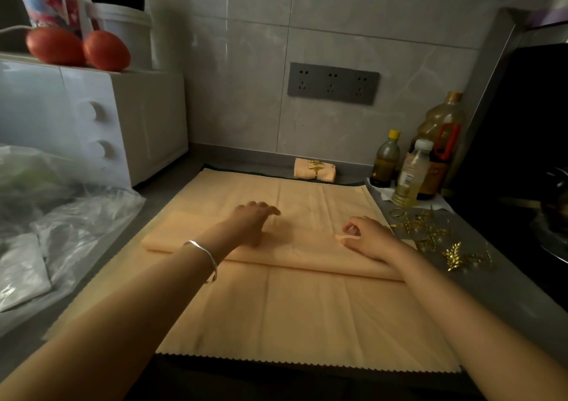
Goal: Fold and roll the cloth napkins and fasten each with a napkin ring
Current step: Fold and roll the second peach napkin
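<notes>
A peach cloth napkin (295, 314) lies spread on the grey counter, with a folded band of peach cloth (190, 234) lying across its middle. My left hand (252, 219) rests flat on that band, fingers straight. My right hand (368, 234) sits at the band's right end, its fingers curled and pinching a bit of the cloth edge. A finished rolled napkin (314, 170) with a gold leaf ring stands at the back by the wall. Several gold leaf napkin rings (430, 234) lie on the counter just right of the cloth.
A white appliance (92, 117) with two red fruits (76, 48) on top stands at the left. Clear plastic bags (61, 216) lie in front of it. Oil bottles (415, 167) stand at the back right, beside a dark stove area (522, 154).
</notes>
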`<state>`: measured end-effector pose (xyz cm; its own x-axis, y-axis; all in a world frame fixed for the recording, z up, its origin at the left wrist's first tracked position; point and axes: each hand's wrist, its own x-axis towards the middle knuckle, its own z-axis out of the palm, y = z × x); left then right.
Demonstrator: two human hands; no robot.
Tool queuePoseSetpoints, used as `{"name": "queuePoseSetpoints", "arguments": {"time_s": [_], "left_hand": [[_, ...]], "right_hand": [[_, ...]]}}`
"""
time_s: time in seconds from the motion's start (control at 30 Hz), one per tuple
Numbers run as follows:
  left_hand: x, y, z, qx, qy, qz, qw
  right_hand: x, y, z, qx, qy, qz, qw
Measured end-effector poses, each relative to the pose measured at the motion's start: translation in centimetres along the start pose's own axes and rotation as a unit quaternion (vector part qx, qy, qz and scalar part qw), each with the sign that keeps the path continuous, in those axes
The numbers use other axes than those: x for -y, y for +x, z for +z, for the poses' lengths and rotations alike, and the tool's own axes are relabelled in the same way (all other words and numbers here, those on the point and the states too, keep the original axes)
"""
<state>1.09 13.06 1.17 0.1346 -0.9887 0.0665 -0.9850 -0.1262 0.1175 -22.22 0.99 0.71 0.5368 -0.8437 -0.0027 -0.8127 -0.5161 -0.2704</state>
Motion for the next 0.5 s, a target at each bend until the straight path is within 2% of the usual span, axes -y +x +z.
{"name": "queuePoseSetpoints", "arguments": {"time_s": [0.07,0.1,0.17,0.3,0.4,0.5], "left_hand": [[-1.7,0.1,0.6,0.057,-0.102,0.008,0.993],[-2.4,0.1,1.0,0.073,-0.109,0.008,0.991],[-3.5,-0.2,1.9,0.088,-0.055,0.004,0.995],[-4.3,-1.0,3.8,0.072,-0.029,-0.016,0.997],[-4.5,-1.2,4.4,0.050,-0.030,-0.030,0.998],[-4.6,-1.3,4.6,0.036,-0.022,-0.037,0.998]], "right_hand": [[0.2,-0.2,0.2,-0.012,-0.003,0.003,1.000],[0.3,-0.4,0.3,-0.018,0.001,0.005,1.000],[0.6,-0.7,0.4,-0.028,0.020,0.011,0.999],[2.1,-1.2,0.9,-0.051,0.019,0.016,0.998],[4.6,-1.6,2.2,-0.044,0.045,-0.025,0.998],[7.0,-1.6,3.9,-0.027,0.012,-0.061,0.998]]}}
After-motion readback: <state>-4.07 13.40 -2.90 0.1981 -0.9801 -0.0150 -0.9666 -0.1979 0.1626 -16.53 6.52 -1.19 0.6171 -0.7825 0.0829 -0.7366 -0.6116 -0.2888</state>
